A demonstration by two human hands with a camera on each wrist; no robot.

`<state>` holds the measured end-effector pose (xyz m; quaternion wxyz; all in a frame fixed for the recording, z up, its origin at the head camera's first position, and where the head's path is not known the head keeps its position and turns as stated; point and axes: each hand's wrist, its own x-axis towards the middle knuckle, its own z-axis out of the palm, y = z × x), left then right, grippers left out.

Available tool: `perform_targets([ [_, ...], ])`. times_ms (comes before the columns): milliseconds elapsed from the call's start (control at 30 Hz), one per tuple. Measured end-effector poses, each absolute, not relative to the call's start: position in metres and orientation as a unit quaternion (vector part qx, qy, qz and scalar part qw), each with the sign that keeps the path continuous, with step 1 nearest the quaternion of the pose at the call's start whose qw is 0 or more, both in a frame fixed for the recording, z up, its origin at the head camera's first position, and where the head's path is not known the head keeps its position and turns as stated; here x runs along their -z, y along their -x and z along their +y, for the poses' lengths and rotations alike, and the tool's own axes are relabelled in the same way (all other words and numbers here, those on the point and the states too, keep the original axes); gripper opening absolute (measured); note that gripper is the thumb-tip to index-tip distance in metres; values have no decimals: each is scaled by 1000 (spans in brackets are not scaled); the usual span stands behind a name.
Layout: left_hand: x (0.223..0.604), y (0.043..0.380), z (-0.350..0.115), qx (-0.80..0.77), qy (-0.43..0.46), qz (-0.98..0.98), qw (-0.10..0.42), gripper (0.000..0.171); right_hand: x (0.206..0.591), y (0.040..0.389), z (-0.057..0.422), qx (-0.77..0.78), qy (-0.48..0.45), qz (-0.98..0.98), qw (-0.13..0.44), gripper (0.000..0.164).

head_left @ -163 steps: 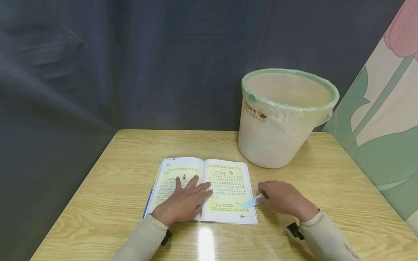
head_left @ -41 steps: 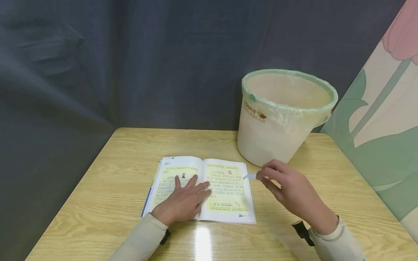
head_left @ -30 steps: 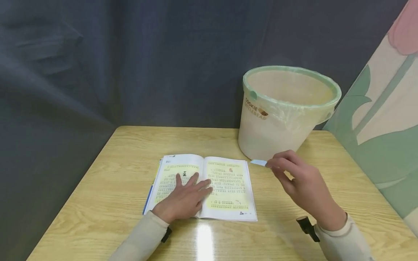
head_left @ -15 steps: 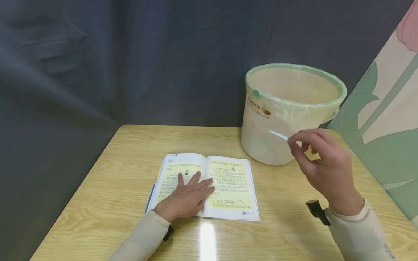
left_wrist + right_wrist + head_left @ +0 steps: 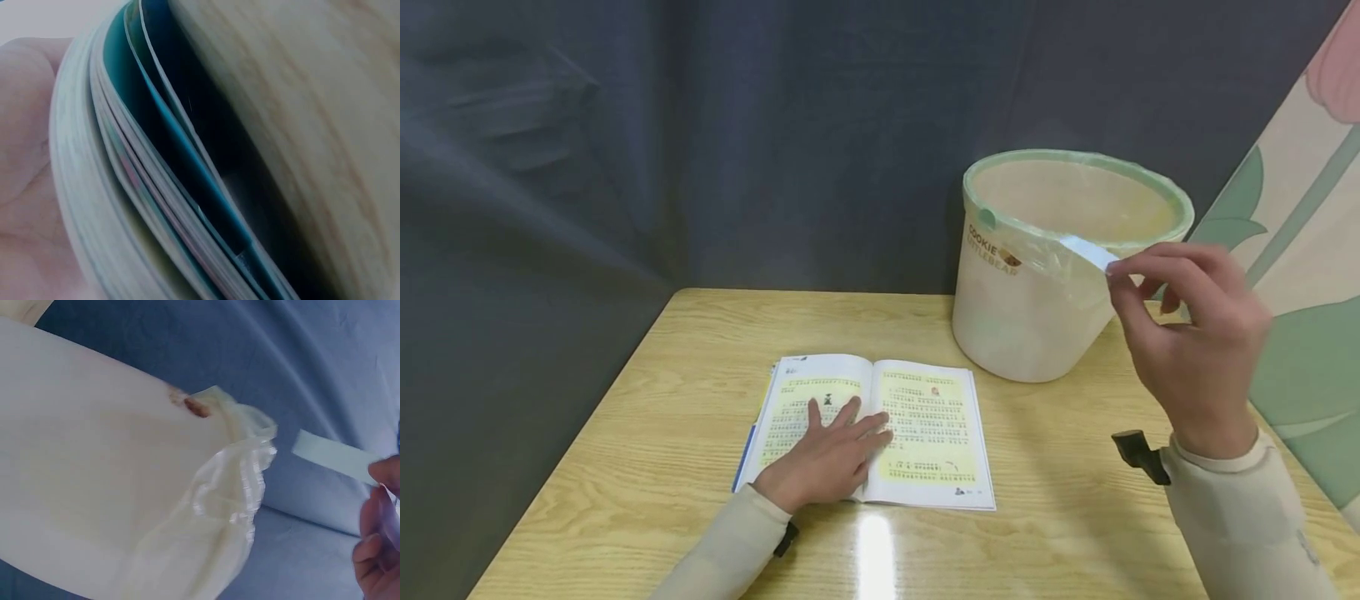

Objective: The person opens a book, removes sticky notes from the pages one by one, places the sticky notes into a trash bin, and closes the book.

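An open book (image 5: pixel 928 454) with yellow-tinted text blocks lies on the wooden table. My left hand (image 5: pixel 827 462) rests on it with fingers spread, across the centre fold. The left wrist view shows the book's page edges (image 5: pixel 78 156) close up, with part of the palm (image 5: pixel 28 175) behind them. Thumb and forefinger of my right hand (image 5: pixel 1202 342) pinch one end of a pale blue paper strip (image 5: pixel 1086 252). The strip is raised in front of the rim of a white bin (image 5: pixel 1015 308). In the right wrist view the strip (image 5: pixel 334 455) appears just beyond the bin's bagged rim, apart from it.
The bin has a green rim (image 5: pixel 992 218) and a clear bag folded over it; I cannot see its bottom. It stands at the table's back right. A dark curtain (image 5: pixel 820 150) hangs behind the table, and a flower-patterned panel (image 5: pixel 1311 333) borders the right.
My right hand has lifted the paper strip from the book's right page, up and to the right, to the height of the bin's rim. The left hand has stayed on the book.
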<state>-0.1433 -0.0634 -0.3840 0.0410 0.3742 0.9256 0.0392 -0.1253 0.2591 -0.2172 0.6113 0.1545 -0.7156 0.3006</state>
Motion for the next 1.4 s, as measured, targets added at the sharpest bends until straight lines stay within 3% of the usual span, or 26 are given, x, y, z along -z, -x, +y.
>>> perform_targets([
  [367,386,143,-63,-41,-369,927,43,45,222,151,277,-276,-100,-717,632,16],
  [933,385,143,-62,-35,-369,928,43,45,229,170,294,-192,-84,-810,548,19],
  [1400,387,143,-63,-27,-375,926,35,45,233,166,295,-214,-96,-813,532,21],
])
